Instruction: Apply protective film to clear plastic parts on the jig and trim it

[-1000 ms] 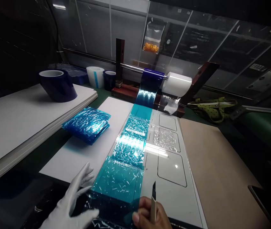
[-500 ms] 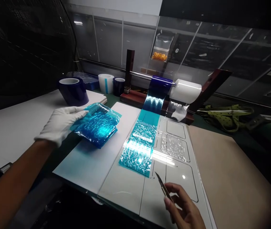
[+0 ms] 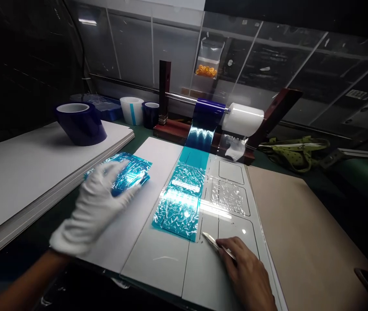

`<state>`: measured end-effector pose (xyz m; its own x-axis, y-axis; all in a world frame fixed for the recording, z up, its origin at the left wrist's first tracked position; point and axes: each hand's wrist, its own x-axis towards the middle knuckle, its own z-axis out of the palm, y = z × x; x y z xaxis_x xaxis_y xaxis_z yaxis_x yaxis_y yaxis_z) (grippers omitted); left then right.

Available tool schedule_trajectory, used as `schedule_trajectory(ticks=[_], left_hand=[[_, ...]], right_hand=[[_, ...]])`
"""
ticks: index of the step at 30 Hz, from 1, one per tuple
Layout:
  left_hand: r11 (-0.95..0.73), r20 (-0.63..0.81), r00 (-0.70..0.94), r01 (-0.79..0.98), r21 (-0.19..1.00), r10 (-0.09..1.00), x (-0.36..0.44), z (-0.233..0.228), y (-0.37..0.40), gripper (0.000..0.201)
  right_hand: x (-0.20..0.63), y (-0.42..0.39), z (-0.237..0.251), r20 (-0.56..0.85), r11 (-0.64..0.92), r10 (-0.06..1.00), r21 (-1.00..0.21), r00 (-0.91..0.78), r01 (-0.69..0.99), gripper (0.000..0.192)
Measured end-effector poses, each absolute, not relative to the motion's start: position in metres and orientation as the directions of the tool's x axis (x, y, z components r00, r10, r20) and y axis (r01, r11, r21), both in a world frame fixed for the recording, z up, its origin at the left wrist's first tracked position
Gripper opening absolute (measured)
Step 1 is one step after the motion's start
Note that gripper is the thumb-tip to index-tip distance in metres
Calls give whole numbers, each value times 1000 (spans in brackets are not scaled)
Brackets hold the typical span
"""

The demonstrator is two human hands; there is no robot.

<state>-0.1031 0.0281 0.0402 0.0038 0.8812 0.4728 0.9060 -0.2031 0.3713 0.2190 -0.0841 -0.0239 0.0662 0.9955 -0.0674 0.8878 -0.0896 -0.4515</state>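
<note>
left hand (image 3: 98,207) gloved, lying spread and flat on the stack of cut blue film (image 3: 128,170) at 10 o'clock | right hand (image 3: 246,276) pinching a blade (image 3: 212,242) | film strip (image 3: 185,190) running 12–6, its cut end nearer the right hand

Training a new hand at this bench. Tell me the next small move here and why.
Probably draw more blue film down the white board. Its cut end stops short of the near edge, the left hand hovers by the stack of cut pieces, and the right hand holds the knife.
</note>
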Motion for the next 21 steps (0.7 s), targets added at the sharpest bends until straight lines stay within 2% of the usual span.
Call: schedule_trajectory(ticks=[1, 4, 5, 8, 10, 13, 16, 19, 21], left_hand=[[-270, 469, 113, 921, 283, 876, -91, 25, 14, 63], [-330, 460, 267, 942, 62, 847, -58, -22, -24, 69], [-356, 384, 314, 934, 42, 869, -49, -33, -33, 74], [-386, 330, 358, 922, 22, 874, -32, -47, -40, 79], [-372, 362, 355, 928, -25, 862, -26, -45, -31, 73], [-365, 409, 382, 923, -124, 828, -24, -42, -8, 62], [-359, 442, 410, 912, -197, 798, -29, -45, 5, 72], [-362, 478, 434, 901, -240, 763, -34, -46, -1, 80], [-389, 498, 461, 888, -246, 735, -33, -45, -12, 81]], right_hand=[[215, -81, -23, -72, -82, 996, -440, 56, 894, 32], [203, -71, -18, -110, -80, 993, -451, 33, 889, 32], [200, -69, -15, -120, -82, 992, -474, 28, 877, 32], [198, -64, -9, -138, -87, 990, -613, 2, 785, 30], [202, -62, -7, -163, -114, 987, -712, -5, 693, 29], [208, -63, -9, -212, -192, 977, -781, 37, 594, 32], [213, -69, -14, -265, -265, 961, -825, 74, 499, 38], [216, -78, -16, -363, -375, 927, -887, 96, 268, 47], [216, -82, -15, -441, -453, 888, -887, 130, 83, 53]])
